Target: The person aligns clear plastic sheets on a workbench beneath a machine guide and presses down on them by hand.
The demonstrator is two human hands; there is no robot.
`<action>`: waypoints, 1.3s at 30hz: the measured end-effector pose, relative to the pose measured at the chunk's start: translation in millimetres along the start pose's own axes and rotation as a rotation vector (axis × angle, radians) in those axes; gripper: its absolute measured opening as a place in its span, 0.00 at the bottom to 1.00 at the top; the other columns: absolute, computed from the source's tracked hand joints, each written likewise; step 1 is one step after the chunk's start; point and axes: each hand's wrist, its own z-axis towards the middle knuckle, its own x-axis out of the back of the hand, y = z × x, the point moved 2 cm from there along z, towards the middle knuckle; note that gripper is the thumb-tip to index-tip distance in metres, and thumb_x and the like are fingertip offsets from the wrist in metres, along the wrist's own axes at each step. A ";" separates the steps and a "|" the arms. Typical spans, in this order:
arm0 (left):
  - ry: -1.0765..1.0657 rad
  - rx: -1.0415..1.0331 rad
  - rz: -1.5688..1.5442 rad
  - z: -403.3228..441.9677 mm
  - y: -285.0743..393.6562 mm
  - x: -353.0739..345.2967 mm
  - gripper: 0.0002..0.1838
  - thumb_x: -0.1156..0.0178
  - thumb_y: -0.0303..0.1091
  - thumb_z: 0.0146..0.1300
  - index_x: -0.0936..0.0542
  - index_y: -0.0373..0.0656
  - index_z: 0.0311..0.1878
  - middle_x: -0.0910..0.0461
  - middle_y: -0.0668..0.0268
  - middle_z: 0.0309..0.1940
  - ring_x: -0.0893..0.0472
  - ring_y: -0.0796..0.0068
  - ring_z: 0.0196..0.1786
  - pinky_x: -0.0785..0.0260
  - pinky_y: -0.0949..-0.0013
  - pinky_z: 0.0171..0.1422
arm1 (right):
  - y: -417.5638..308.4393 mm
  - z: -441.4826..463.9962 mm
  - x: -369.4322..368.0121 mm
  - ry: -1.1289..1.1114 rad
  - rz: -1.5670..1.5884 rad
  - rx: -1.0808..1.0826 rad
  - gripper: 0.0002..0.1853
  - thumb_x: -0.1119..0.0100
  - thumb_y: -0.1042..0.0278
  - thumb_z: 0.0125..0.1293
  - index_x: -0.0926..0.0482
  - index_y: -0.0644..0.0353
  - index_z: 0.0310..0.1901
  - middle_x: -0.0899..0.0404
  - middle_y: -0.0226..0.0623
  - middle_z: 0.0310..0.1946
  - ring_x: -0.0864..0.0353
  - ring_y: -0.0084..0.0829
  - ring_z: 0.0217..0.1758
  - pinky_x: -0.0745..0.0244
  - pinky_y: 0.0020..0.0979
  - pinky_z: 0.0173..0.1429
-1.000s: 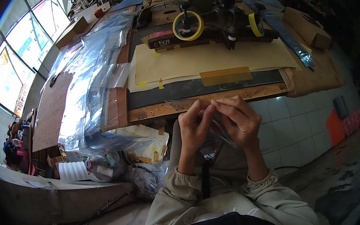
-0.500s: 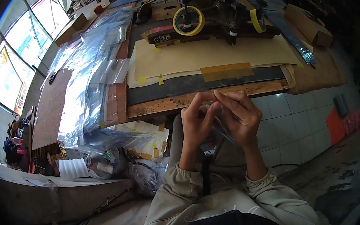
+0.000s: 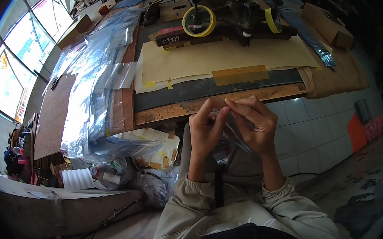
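At twelve o'clock: wood-edged bench [image 3: 168,115]. Two o'clock: cardboard box [image 3: 320,23]; from where I stand, contents cannot be made out. Just below bench edge, left hand [image 3: 205,129] and right hand [image 3: 259,124], fingertips meeting, pinch a clear plastic piece [image 3: 235,137]: thin, glossy, hanging toward five o'clock, upper end hidden by fingers.

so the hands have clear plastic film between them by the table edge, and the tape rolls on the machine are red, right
Not red: the head view shows the tape rolls are yellow. The left hand and right hand have clear plastic film between them by the table edge.
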 end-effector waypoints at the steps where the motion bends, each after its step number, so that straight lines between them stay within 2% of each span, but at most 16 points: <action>1: -0.004 0.010 0.014 -1.7 1.3 0.3 0.02 0.40 0.23 0.58 0.24 0.38 0.32 0.23 0.70 0.18 0.25 0.90 0.20 0.37 0.81 0.23 | -2.0 1.9 1.6 -0.014 -0.012 0.033 0.17 0.39 0.80 0.54 0.18 0.57 0.47 0.22 0.32 0.34 0.19 0.29 0.33 0.24 0.28 0.36; 5: 0.021 0.021 0.132 -4.4 2.2 1.0 0.03 0.42 0.23 0.55 0.26 0.39 0.29 0.26 0.68 0.13 0.24 0.87 0.17 0.35 0.79 0.22 | -4.8 11.2 2.9 -0.055 -0.014 0.067 0.09 0.39 0.77 0.56 0.18 0.60 0.40 0.22 0.34 0.32 0.19 0.31 0.33 0.24 0.30 0.35; 8: 0.008 -0.104 0.271 -8.4 9.1 0.0 0.03 0.45 0.23 0.57 0.27 0.36 0.28 0.28 0.70 0.16 0.26 0.85 0.22 0.35 0.78 0.25 | -0.8 23.7 5.8 -0.104 -0.072 0.083 0.03 0.41 0.77 0.58 0.23 0.63 0.34 0.22 0.37 0.30 0.19 0.31 0.31 0.25 0.31 0.33; 11: 0.070 -0.282 0.417 -26.6 8.0 -2.0 0.04 0.43 0.26 0.56 0.26 0.39 0.27 0.28 0.68 0.16 0.25 0.77 0.20 0.32 0.72 0.25 | 5.1 54.7 7.6 0.015 0.029 -0.146 0.05 0.43 0.77 0.59 0.30 0.64 0.32 0.22 0.39 0.27 0.20 0.35 0.26 0.26 0.31 0.29; 13: 0.174 -0.557 0.391 -36.3 7.4 -7.6 0.04 0.42 0.25 0.50 0.28 0.42 0.25 0.30 0.70 0.13 0.27 0.75 0.16 0.35 0.74 0.22 | 15.5 89.0 9.0 0.047 -0.153 -0.226 0.05 0.45 0.75 0.62 0.31 0.63 0.33 0.22 0.41 0.24 0.20 0.39 0.23 0.27 0.34 0.26; 14: 0.224 -0.693 0.373 -43.0 6.0 -10.3 0.06 0.41 0.24 0.46 0.28 0.43 0.24 0.32 0.71 0.12 0.28 0.75 0.13 0.36 0.75 0.20 | 31.1 108.3 7.7 0.119 -0.361 -0.090 0.05 0.46 0.74 0.63 0.31 0.64 0.33 0.22 0.42 0.23 0.19 0.40 0.23 0.26 0.35 0.26; 15: 0.173 -0.756 0.263 -52.5 1.9 -11.4 0.07 0.40 0.24 0.45 0.30 0.43 0.24 0.31 0.71 0.13 0.29 0.74 0.14 0.36 0.75 0.20 | 47.6 127.0 5.8 0.192 -0.569 0.048 0.05 0.47 0.73 0.63 0.31 0.64 0.33 0.21 0.43 0.23 0.18 0.42 0.24 0.25 0.36 0.25; 17: 0.013 -0.889 0.082 -74.7 -9.4 -12.0 0.10 0.40 0.24 0.46 0.34 0.42 0.24 0.31 0.69 0.16 0.30 0.75 0.16 0.37 0.75 0.19 | 66.8 157.6 4.4 0.186 -0.780 -0.014 0.05 0.48 0.74 0.63 0.30 0.67 0.33 0.21 0.48 0.22 0.17 0.43 0.27 0.22 0.38 0.28; 18: -0.092 -0.927 0.155 -74.8 3.5 -14.4 0.10 0.42 0.22 0.46 0.34 0.42 0.25 0.32 0.69 0.18 0.31 0.74 0.15 0.37 0.75 0.19 | 74.4 165.6 2.0 0.157 -0.819 -0.025 0.05 0.48 0.75 0.62 0.30 0.68 0.33 0.21 0.49 0.23 0.17 0.44 0.27 0.21 0.38 0.29; 20: -0.081 -0.869 0.214 -77.8 6.5 -21.1 0.13 0.48 0.24 0.56 0.41 0.43 0.21 0.31 0.67 0.13 0.29 0.70 0.13 0.32 0.73 0.20 | 87.5 172.3 -6.2 0.092 -0.891 -0.042 0.04 0.47 0.77 0.61 0.30 0.69 0.32 0.21 0.51 0.23 0.17 0.45 0.27 0.19 0.38 0.31; 24: -0.013 -0.889 0.283 -73.6 -8.9 -17.1 0.11 0.45 0.22 0.53 0.38 0.41 0.22 0.31 0.67 0.13 0.30 0.72 0.12 0.35 0.73 0.17 | 87.9 155.0 -19.9 -0.093 -0.906 0.026 0.06 0.47 0.79 0.59 0.29 0.75 0.34 0.23 0.58 0.30 0.17 0.43 0.33 0.19 0.36 0.36; 25: 0.039 -0.855 0.304 -73.4 -11.3 -18.1 0.11 0.45 0.22 0.54 0.37 0.40 0.23 0.32 0.67 0.13 0.30 0.73 0.12 0.36 0.73 0.17 | 79.0 146.1 -20.5 -0.024 -0.962 0.136 0.07 0.47 0.78 0.60 0.27 0.77 0.36 0.24 0.57 0.35 0.18 0.42 0.39 0.20 0.35 0.42; 28: 0.101 -0.832 0.289 -72.8 -16.9 -17.3 0.08 0.44 0.24 0.57 0.34 0.36 0.29 0.33 0.69 0.12 0.31 0.75 0.12 0.40 0.74 0.15 | 51.6 116.0 -15.6 -0.378 -0.566 -0.070 0.16 0.50 0.64 0.69 0.29 0.73 0.46 0.24 0.54 0.41 0.22 0.46 0.48 0.25 0.41 0.53; 31: 0.126 -0.832 0.299 -71.1 -15.9 -19.1 0.07 0.46 0.25 0.59 0.34 0.36 0.31 0.33 0.70 0.12 0.31 0.76 0.11 0.40 0.74 0.15 | 71.9 81.0 -36.7 -0.720 -0.342 0.066 0.18 0.45 0.62 0.65 0.27 0.73 0.45 0.26 0.53 0.49 0.24 0.48 0.50 0.27 0.39 0.55; 34: 0.093 -0.847 0.285 -72.0 -18.5 -17.3 0.07 0.47 0.26 0.60 0.35 0.36 0.32 0.33 0.70 0.12 0.32 0.76 0.11 0.40 0.74 0.15 | 83.9 59.7 -51.3 -0.545 -0.600 0.173 0.29 0.52 0.47 0.68 0.30 0.73 0.51 0.30 0.59 0.54 0.30 0.52 0.58 0.35 0.42 0.64; 39: 0.104 -0.858 0.199 -76.1 -21.8 -19.2 0.10 0.46 0.31 0.64 0.34 0.36 0.33 0.30 0.68 0.13 0.31 0.76 0.12 0.39 0.74 0.16 | 108.3 86.2 -65.8 -0.657 -0.757 -0.042 0.44 0.64 0.31 0.64 0.33 0.75 0.55 0.35 0.65 0.58 0.40 0.54 0.66 0.45 0.47 0.69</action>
